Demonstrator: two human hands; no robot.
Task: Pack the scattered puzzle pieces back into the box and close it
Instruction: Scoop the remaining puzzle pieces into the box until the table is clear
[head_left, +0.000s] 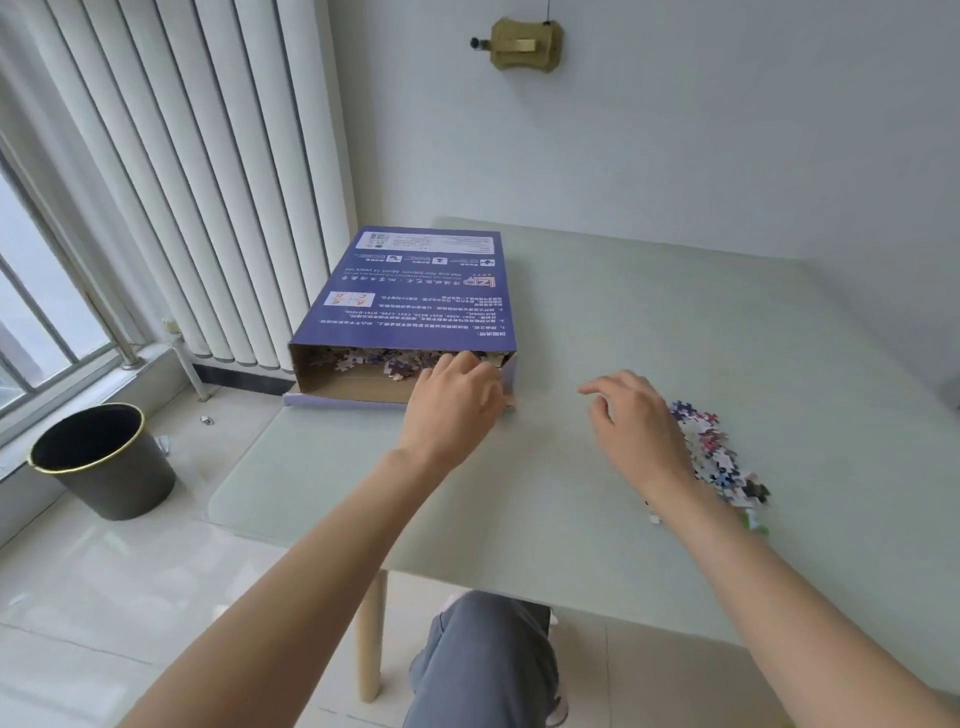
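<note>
So we've got one purple puzzle box (410, 291) lying flat near the table's (675, 332) far-left corner, printed side up, with its near end open and a flap folded out onto the table. There's a bunch of puzzle pieces already inside (384, 361) the opening, too many to count. Our left hand (457, 402) is at the right side of that opening, fingers curled in at the box mouth; we can't tell if it's got any pieces in it. Our right hand (636, 421) hovers above the table with fingers loosely spread, holding nothing, just beside the one loose pile of pieces (722, 457) toward the table's right side. A couple of stray bits sit at the near edge of that pile. Off the table, one black bin (104, 462) stands on the floor to the left.
</note>
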